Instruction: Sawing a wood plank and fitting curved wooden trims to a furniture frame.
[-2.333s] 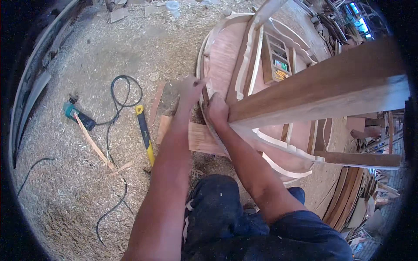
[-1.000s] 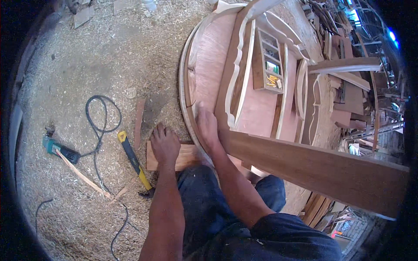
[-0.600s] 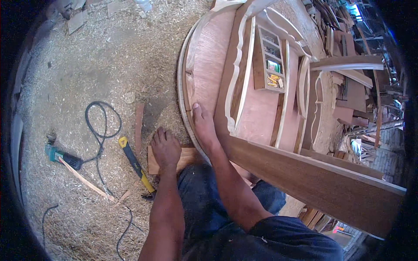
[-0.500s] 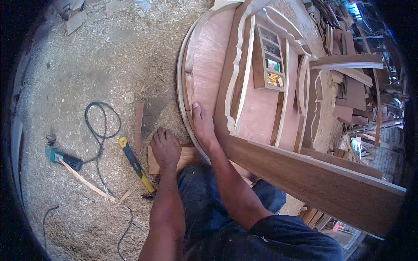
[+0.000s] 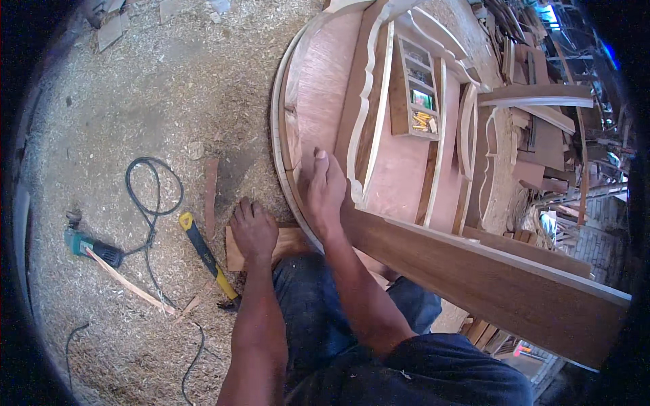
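My left hand (image 5: 254, 229) rests by a flat wooden board (image 5: 291, 243) that lies on the shavings beside my knee. Its fingers are stretched and apart, with nothing in them. Close to the curved wooden rim (image 5: 283, 152) of a large furniture piece is my right hand (image 5: 327, 193), raised over the reddish plywood panel (image 5: 332, 74). Its visible fingers point away from me, and I see no object held; part of the hand is hidden from this side. To the left of my left hand lies a black and yellow hammer (image 5: 208, 254), its head near my forearm.
A green power tool (image 5: 95, 247) with a looped black cord (image 5: 154, 213) lies at left. A narrow wood strip (image 5: 211, 196) is nearby. On the panel sits a compartmented wooden box (image 5: 416, 88) with small yellow pieces. A long plank (image 5: 487, 284) juts right; scrap wood (image 5: 542, 149) is piled beyond.
My right hand has come off the curved rim and turned, with its fingers raised over the panel. My left hand stays by the board; the whole view has shifted slightly.
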A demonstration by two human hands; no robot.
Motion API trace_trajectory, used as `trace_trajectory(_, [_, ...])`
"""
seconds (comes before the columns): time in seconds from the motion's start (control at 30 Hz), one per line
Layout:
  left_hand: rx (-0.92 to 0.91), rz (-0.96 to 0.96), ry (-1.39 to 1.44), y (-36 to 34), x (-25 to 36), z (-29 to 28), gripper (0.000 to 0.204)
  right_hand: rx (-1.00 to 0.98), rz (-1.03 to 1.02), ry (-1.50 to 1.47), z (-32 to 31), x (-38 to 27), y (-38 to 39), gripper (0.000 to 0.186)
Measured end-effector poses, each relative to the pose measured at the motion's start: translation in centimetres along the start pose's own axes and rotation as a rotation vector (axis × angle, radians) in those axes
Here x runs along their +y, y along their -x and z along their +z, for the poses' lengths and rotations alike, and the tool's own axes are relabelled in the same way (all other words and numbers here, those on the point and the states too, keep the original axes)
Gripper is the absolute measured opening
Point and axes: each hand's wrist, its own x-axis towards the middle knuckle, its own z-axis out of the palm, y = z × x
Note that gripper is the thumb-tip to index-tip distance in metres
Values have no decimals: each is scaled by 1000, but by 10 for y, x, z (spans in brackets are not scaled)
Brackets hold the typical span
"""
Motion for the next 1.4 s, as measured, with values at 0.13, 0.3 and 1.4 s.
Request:
trace_trajectory(0.13, [15, 26, -12, -3, -4, -2, 28, 16, -41, 530, 21, -14, 17, 45])
trace_trajectory(0.3, [-120, -22, 16, -3, 7, -4, 31, 43, -266, 277, 9, 13, 3, 50])
trace_trajectory(1.4, [-90, -43, -31, 0, 1, 4, 34, -268, -108, 308, -8, 4, 5, 73])
